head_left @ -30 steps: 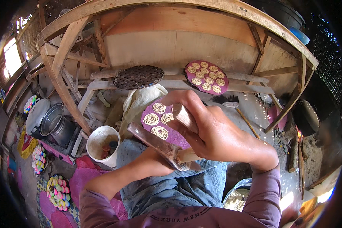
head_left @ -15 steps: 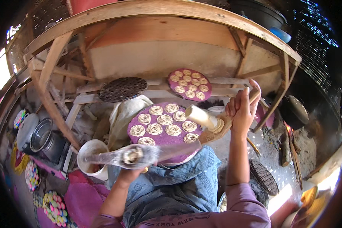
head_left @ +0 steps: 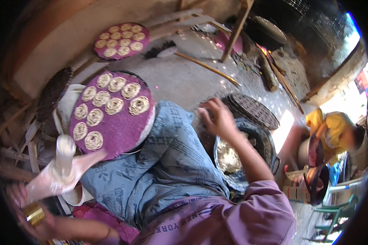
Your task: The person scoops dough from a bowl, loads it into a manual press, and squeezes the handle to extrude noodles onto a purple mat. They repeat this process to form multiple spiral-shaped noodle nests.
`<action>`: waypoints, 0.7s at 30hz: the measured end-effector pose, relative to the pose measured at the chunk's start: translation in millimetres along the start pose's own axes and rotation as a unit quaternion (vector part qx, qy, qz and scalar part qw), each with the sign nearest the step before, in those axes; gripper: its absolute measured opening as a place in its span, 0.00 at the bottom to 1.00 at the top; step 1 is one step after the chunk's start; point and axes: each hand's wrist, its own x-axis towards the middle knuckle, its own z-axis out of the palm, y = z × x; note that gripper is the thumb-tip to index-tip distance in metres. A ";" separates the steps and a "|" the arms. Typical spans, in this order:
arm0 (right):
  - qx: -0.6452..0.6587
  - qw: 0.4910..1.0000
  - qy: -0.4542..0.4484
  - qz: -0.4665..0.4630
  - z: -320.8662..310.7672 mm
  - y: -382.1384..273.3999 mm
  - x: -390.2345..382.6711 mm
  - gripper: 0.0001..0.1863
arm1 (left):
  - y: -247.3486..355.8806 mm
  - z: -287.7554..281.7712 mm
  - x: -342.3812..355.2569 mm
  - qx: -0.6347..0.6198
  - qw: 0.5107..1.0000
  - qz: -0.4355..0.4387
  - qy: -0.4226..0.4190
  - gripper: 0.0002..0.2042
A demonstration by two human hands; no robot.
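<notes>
Pale wooden press with an upright cylinder is clamped in your left hand at the head view's lower left, its tip by the purple-covered round tray of cream coiled noodle nests, while your bare right hand, fingers loosely apart, hovers near the dark round tub.

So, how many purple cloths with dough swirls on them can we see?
2. The near cloth is beside the blue trousers; the far cloth is by the wall. I see no others, though some may be hidden.
</notes>
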 end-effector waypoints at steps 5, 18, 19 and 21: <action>-0.395 0.687 -0.539 0.287 -29.0 140.0 -98.8 0.36 | -21.1 -53.3 -40.6 0.335 0.932 -0.034 -0.132 0.26; -0.464 0.744 -0.375 0.299 -71.9 185.5 -130.3 0.12 | -76.3 14.8 -32.7 0.300 0.889 -0.195 0.286 0.19; -0.458 0.738 -0.389 0.309 -62.5 196.6 -134.7 0.12 | -76.6 13.1 -32.8 0.290 0.886 -0.198 0.303 0.18; -0.415 0.765 -0.398 0.291 -43.6 214.6 -143.5 0.12 | -74.9 10.0 -35.4 0.279 0.887 -0.185 0.318 0.18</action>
